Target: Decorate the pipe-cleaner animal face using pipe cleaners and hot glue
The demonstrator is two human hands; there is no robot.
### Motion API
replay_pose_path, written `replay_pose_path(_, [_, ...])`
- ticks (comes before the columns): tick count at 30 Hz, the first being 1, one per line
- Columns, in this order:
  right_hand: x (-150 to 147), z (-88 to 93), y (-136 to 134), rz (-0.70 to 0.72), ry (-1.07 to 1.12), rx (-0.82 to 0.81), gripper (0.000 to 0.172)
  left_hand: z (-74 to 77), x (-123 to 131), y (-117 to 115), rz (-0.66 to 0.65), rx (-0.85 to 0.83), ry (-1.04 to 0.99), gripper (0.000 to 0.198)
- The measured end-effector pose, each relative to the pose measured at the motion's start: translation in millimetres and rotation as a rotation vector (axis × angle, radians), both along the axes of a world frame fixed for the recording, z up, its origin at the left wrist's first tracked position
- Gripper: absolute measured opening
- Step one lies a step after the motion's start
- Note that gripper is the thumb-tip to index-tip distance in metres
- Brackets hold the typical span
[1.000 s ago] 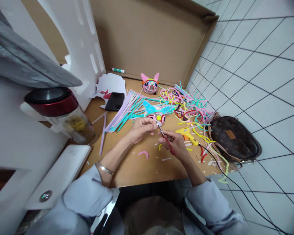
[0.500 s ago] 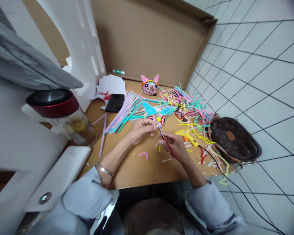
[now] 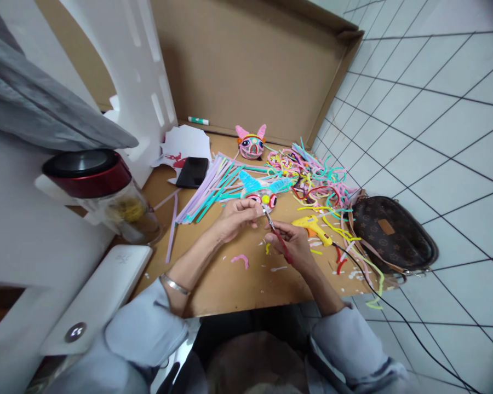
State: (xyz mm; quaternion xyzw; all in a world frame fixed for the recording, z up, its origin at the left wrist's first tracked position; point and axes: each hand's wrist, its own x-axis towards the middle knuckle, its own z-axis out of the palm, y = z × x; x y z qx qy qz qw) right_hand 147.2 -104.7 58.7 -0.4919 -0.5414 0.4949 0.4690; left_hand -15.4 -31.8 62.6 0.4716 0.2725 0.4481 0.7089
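Note:
My right hand [image 3: 291,244] is closed on a pair of red-handled scissors [image 3: 280,241], whose blades point up and left toward my other hand. My left hand [image 3: 241,218] is pinched near the blade tips, on a small whitish piece too small to name. Just beyond my fingertips sits a craft animal head [image 3: 266,189] with blue fuzzy ears, pink-rimmed eyes and a yellow nose, its lower part partly hidden by my left hand. Farther back stands a similar head [image 3: 251,143] with pink ears.
Pipe cleaners [image 3: 209,189] lie in a bundle at left, beside a phone [image 3: 192,172]. A tangled heap of them [image 3: 316,180] lies at right. A yellow glue gun [image 3: 313,227] with a black cord rests near a brown bag [image 3: 394,235]. A glass bottle [image 3: 133,216] stands left.
Both hands and the scissors stay almost exactly where they were. No object has visibly moved.

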Motion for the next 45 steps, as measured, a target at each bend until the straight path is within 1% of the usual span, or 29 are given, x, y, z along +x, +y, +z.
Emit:
replay_pose_path(9, [-3.9, 0.2, -0.9, -0.012, 0.016, 0.006, 0.049, -2.9, 2.6, -0.2, 0.005, 0.016, 0.007, 0.034])
replay_pose_path(18, [-5.1, 1.9, -1.5, 0.015, -0.006, 0.034, 0.048, -3.8, 2.8, 0.2, 0.017, 0.012, 0.012, 0.032])
replay_pose_path(24, [-5.0, -0.9, 0.0, 0.004, -0.022, 0.050, 0.048, -2.9, 1.5, -2.0, -0.012, 0.022, 0.028, 0.031])
replay_pose_path(37, [-5.6, -2.5, -0.2, -0.016, 0.030, 0.045, 0.048, -2.8, 0.8, -1.5, -0.052, 0.037, 0.028, 0.034])
replay_pose_path(41, [-5.1, -1.6, -0.6, -0.015, 0.038, 0.034, 0.050, -2.2, 0.9, -1.0, -0.049, 0.033, 0.019, 0.033])
replay_pose_path(45, [-4.2, -1.4, -1.7, -0.006, 0.010, 0.046, 0.049, -1.2, 1.1, -0.1, -0.019, 0.025, 0.015, 0.032])
